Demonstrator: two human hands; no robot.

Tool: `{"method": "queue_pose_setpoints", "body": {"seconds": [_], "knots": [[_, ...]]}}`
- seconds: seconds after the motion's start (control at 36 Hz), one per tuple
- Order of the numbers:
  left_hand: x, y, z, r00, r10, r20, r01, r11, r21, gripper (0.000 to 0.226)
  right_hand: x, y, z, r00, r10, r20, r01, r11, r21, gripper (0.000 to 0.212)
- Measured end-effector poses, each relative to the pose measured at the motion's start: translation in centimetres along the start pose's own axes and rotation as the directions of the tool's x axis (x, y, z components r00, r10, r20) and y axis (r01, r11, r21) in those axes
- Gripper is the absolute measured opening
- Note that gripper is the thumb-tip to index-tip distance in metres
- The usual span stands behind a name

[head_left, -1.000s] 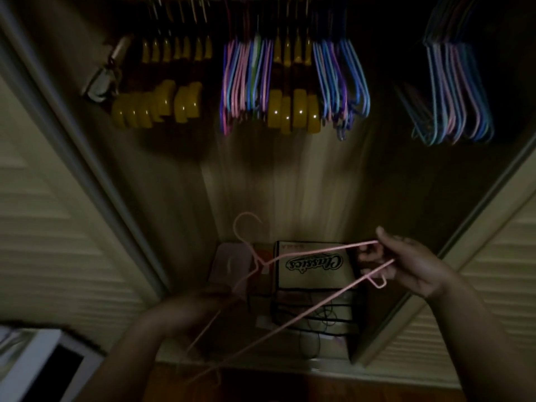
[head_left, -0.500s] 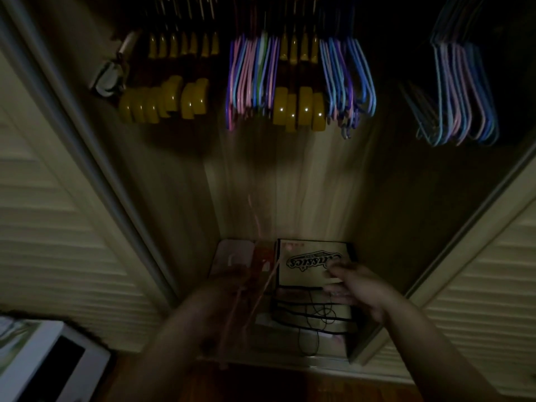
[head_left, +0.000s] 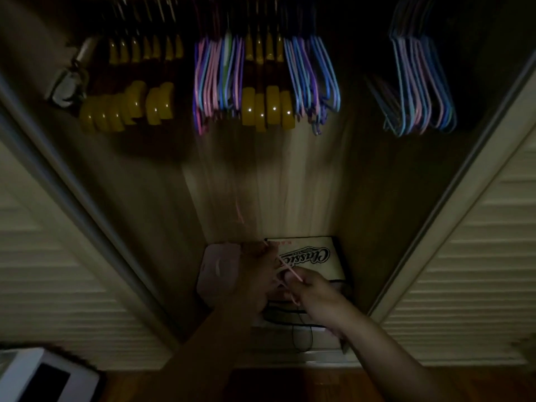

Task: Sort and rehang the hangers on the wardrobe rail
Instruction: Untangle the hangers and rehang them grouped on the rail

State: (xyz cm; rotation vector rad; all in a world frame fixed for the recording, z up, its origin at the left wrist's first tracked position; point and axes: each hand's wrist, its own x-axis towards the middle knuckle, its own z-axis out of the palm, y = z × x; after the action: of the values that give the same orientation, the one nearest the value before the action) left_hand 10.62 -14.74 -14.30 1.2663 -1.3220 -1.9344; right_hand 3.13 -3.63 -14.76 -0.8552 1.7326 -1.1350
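A thin pink wire hanger (head_left: pixel 285 266) is held low in the wardrobe opening, seen edge-on and blurred, its hook reaching up toward the back wall. My left hand (head_left: pixel 255 274) grips it from the left and my right hand (head_left: pixel 311 288) pinches its wire from the right; the two hands almost touch. Along the top, several yellow wooden hangers (head_left: pixel 127 107) hang at the left, a mixed pink and blue bunch (head_left: pixel 217 82) next to them, more yellow hangers (head_left: pixel 266 107), then blue wire hangers (head_left: pixel 313 79), and a separate bunch (head_left: pixel 420 88) at the right.
On the wardrobe floor lie a box printed "Classics" (head_left: pixel 310 256), a pale pink item (head_left: pixel 217 274) and black cords (head_left: pixel 301 323). Louvred doors (head_left: pixel 470 256) flank the opening on both sides. A white device (head_left: pixel 43 378) sits at the bottom left.
The hanger lay spread wide between my hands a second ago. My right hand has moved left to meet the left hand, and the hanger now stands edge-on between them.
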Motion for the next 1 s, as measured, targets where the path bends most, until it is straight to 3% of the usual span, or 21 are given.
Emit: {"method": "queue_pose_setpoints", "body": {"seconds": [0.11, 0.22, 0.28, 0.39, 0.56, 0.67, 0.75, 0.83, 1.0], "knots": [[0.3, -1.0, 1.6, 0.988, 0.021, 0.154, -0.037, 0.994, 0.101, 0.014, -0.3, 0.3, -0.9, 0.989, -0.060, -0.139, 0.060, 0.998, -0.004, 0.029], [0.4, -1.0, 2.0, 0.983, 0.113, 0.147, -0.153, 0.942, 0.300, 0.023, -0.2, 1.3, -2.8, 0.943, 0.001, -0.331, -0.005, 1.000, -0.013, 0.032], [0.6, -0.5, 1.6, 0.978, 0.166, 0.124, -0.197, 0.931, 0.308, 0.012, -0.3, 1.2, -4.2, 0.913, 0.027, -0.407, -0.032, 0.999, -0.004, 0.036], [0.7, 2.8, 1.2, 0.944, 0.270, 0.192, -0.318, 0.898, 0.304, 0.026, -0.4, -0.9, -7.8, 0.835, -0.048, -0.548, -0.015, 0.994, -0.111, 0.033], [-0.5, 12.8, 1.4, 0.738, 0.597, 0.314, -0.670, 0.702, 0.242, 0.036, -1.8, -7.6, -12.3, 0.671, -0.291, -0.682, 0.047, 0.935, -0.352, 0.030], [-2.0, 20.2, 1.2, 0.534, 0.783, 0.319, -0.835, 0.429, 0.344, 0.035, -2.2, -12.4, -15.3, 0.559, -0.424, -0.713, 0.027, 0.868, -0.496, 0.030], [-2.4, 23.8, 0.6, 0.474, 0.821, 0.319, -0.816, 0.272, 0.510, 0.032, -2.1, -15.8, -16.6, 0.470, -0.509, -0.721, 0.000, 0.817, -0.577, 0.024], [-1.9, 26.0, 0.1, 0.509, 0.811, 0.290, -0.752, 0.256, 0.607, 0.026, -1.4, -18.1, -17.2, 0.443, -0.547, -0.710, -0.044, 0.778, -0.627, 0.019], [-0.4, 29.2, -0.6, 0.497, 0.846, 0.194, -0.662, 0.225, 0.715, 0.023, 1.4, -22.9, -19.2, 0.449, -0.599, -0.663, -0.043, 0.726, -0.686, 0.014]]}}
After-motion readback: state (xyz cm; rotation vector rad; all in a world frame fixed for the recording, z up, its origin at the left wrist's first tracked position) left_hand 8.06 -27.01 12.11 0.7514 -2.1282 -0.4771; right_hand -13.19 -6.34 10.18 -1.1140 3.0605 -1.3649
